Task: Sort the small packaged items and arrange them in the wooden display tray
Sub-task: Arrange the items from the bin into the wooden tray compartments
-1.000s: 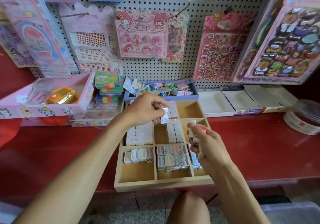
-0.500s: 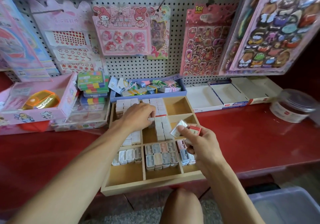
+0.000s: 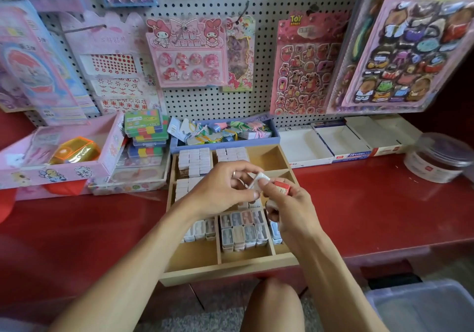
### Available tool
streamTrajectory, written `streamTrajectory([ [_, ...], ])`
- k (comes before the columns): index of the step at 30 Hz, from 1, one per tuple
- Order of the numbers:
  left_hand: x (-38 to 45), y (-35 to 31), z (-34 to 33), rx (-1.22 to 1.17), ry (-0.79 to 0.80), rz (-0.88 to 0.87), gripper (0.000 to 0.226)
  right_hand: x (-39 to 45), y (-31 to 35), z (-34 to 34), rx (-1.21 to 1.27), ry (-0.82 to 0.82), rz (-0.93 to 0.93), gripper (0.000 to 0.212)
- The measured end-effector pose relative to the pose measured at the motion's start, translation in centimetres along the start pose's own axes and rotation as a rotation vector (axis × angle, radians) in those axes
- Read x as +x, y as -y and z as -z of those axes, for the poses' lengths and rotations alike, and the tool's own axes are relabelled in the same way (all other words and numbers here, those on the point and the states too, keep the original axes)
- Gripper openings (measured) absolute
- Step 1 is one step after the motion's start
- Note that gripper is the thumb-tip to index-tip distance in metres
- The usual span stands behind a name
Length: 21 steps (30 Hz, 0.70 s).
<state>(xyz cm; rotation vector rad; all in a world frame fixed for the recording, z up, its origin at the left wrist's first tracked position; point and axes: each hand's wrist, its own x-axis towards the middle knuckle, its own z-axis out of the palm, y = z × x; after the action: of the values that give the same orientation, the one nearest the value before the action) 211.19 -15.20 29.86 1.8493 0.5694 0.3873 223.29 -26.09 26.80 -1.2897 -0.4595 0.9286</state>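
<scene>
A wooden display tray (image 3: 225, 271) with several compartments lies on the red counter, its front edge overhanging. White packets (image 3: 195, 161) fill the back compartments; pastel packets (image 3: 243, 230) stand in rows at the front. Both hands meet above the tray's middle. My left hand (image 3: 221, 190) pinches a small white packet (image 3: 260, 179) at its fingertips. My right hand (image 3: 289, 207) holds a red-and-white packet (image 3: 281, 187) and also touches the white one with its thumb. More small packets seem tucked in the right palm, mostly hidden.
A blue box of loose tagged items (image 3: 225, 131) sits behind the tray. White open cartons (image 3: 325, 144) and a clear round tub (image 3: 440, 157) stand to the right. A pink box (image 3: 59, 157) and stacked colourful cases (image 3: 146, 134) stand left. Sticker sheets hang on the pegboard (image 3: 264, 49).
My left hand put its earlier white packet down in the tray, then came right to meet the right hand and now pinches the white packet held there.
</scene>
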Motion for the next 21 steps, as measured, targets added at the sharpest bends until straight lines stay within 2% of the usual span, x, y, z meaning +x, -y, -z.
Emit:
streamTrajectory([
  [4,0.7,0.3,1.5,0.113,-0.143,0.022,0.035,0.1,-0.1,0.2,-0.066,-0.097,-0.006,0.027],
  [7,1.5,1.0,3.5,0.453,-0.231,0.080,0.023,0.1,-0.2,0.9,-0.078,-0.125,-0.004,0.030],
  [11,2.7,2.0,4.1,0.753,-0.199,0.119,0.024,-0.2,-0.4,1.5,-0.043,-0.156,-0.033,0.029],
  [17,4.2,3.9,3.0,0.967,-0.129,0.133,0.019,-0.3,-0.6,2.1,-0.065,-0.245,-0.161,0.026],
  [21,4.7,4.8,2.3,1.064,-0.155,0.070,0.018,-0.2,-0.5,2.4,-0.034,-0.213,-0.184,0.021],
])
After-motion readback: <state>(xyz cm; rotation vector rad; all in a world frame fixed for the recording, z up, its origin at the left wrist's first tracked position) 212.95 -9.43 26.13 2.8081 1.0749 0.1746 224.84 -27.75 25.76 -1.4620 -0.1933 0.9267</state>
